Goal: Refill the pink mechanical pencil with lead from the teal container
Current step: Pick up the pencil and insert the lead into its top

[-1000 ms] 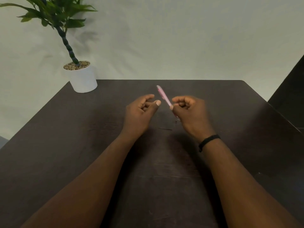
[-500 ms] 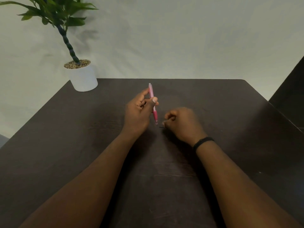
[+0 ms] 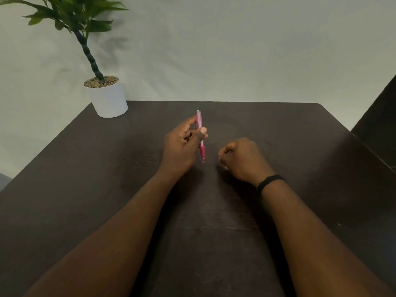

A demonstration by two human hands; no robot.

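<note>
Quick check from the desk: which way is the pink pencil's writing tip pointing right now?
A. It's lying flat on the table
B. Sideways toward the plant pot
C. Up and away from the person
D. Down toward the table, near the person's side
D: the left hand holds the pink pencil nearly upright, its darker grip and writing tip lowest, just above the table.
</note>
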